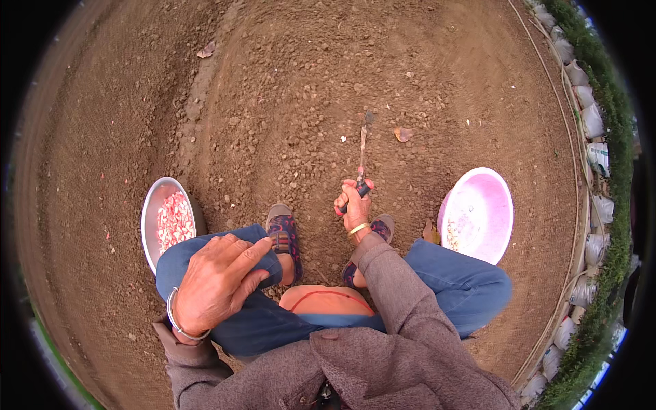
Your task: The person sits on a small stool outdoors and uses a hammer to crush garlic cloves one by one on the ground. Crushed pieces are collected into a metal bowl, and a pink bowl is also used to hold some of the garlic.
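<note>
My right hand (355,205) grips the black and red T-shaped handle (362,190) of a thin hand tool, whose dirty metal shaft (363,143) points away from me over the soil (307,138). The tip looks dark, and I cannot tell whether it is in the ground. My left hand (220,279), with a silver bracelet at the wrist, is over my left knee, palm down; its underside is hidden. Left of that knee is a metal basin (149,225) with pink and white pieces, perhaps cloves or seeds (175,220). To my right a pink basin (484,215) holds a few small pale bits.
An orange and blue seat or cushion (328,302) is between my legs. Dry leaves (404,134) and clods lie on the soil. Along the far right run hoses or ropes (574,133), a row of white bags (592,120) and green plants (617,102).
</note>
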The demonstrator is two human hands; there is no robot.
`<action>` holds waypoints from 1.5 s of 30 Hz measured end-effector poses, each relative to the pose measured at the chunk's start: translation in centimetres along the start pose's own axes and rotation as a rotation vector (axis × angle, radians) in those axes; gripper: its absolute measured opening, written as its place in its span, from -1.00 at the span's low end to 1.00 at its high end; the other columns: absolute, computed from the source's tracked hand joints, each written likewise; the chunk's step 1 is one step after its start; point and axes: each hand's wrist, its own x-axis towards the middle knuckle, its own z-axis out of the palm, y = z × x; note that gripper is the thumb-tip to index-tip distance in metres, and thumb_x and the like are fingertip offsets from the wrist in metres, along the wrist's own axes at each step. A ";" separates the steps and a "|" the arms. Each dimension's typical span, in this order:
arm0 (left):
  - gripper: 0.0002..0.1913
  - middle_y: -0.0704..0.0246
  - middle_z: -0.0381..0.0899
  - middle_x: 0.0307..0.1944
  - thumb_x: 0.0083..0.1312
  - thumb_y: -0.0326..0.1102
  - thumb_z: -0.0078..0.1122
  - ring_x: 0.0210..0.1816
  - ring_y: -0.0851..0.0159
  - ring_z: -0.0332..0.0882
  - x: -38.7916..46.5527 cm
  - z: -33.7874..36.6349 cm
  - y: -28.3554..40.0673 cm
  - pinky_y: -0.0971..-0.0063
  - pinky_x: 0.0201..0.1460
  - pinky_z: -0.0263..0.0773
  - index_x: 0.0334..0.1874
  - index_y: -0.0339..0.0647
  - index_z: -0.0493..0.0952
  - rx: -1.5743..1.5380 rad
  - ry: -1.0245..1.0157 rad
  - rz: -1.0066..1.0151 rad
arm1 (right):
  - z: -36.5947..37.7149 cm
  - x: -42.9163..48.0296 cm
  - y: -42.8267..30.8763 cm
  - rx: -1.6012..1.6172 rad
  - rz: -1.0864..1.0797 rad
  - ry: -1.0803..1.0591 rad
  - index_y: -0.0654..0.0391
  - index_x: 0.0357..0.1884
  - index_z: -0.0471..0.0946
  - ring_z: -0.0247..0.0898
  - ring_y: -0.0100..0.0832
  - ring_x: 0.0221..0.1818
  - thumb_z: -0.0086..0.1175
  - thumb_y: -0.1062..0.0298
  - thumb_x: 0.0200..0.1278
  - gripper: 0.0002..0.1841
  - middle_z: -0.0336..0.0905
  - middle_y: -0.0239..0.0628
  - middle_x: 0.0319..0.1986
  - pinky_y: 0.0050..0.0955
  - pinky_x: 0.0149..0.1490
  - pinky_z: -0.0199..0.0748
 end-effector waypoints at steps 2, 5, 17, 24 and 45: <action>-0.53 0.27 0.44 -0.39 0.11 -0.33 0.31 -0.31 0.12 0.42 0.3 0.1 0.0 0.26 -0.25 0.33 0.08 -0.33 0.49 0.006 -0.005 -0.002 | 0.5 1.3 -0.3 -0.085 -0.003 0.014 0.18 -0.16 0.43 0.24 -0.56 -0.71 0.10 0.46 0.23 -0.84 0.33 -0.45 -0.63 -0.53 -0.59 0.26; -0.54 0.26 0.45 -0.39 0.12 -0.33 0.31 -0.31 0.11 0.43 0.6 0.2 0.1 0.26 -0.25 0.33 0.07 -0.34 0.50 0.004 -0.007 0.003 | 0.5 3.0 -1.5 -0.298 -0.056 0.006 0.19 -0.19 0.46 0.23 -0.59 -0.71 0.08 0.48 0.20 -0.86 0.36 -0.46 -0.61 -0.52 -0.59 0.26; -0.58 0.24 0.47 -0.40 0.15 -0.33 0.28 -0.30 0.08 0.45 0.0 0.0 0.6 0.25 -0.23 0.33 0.06 -0.29 0.50 0.005 -0.001 -0.014 | -3.7 -0.2 -3.7 -1.275 -0.491 0.079 0.10 -0.17 0.57 0.53 0.14 -0.26 0.16 0.33 0.07 -0.75 0.60 0.05 -0.38 -0.11 -0.19 0.46; -0.57 0.20 0.55 -0.35 0.21 -0.26 0.25 -0.25 0.03 0.52 -1.4 0.2 -0.2 0.21 -0.20 0.41 0.11 -0.26 0.51 -0.026 0.064 -0.013 | -4.1 1.1 -4.6 -1.038 -0.556 0.159 0.20 -0.25 0.60 0.61 -0.13 -0.32 0.13 0.41 0.02 -0.78 0.62 -0.06 -0.43 -0.23 -0.17 0.48; -0.65 0.05 0.65 -0.30 0.24 -0.25 0.19 -0.17 -0.10 0.60 -2.5 1.5 -1.2 0.08 -0.15 0.48 0.03 -0.24 0.54 -0.029 0.134 -0.033 | -0.4 -4.2 -13.9 -0.606 -0.211 -0.120 0.17 -0.32 0.48 0.14 -0.59 -0.81 0.07 0.45 0.09 -0.90 0.31 -0.48 -0.69 -0.56 -0.72 0.15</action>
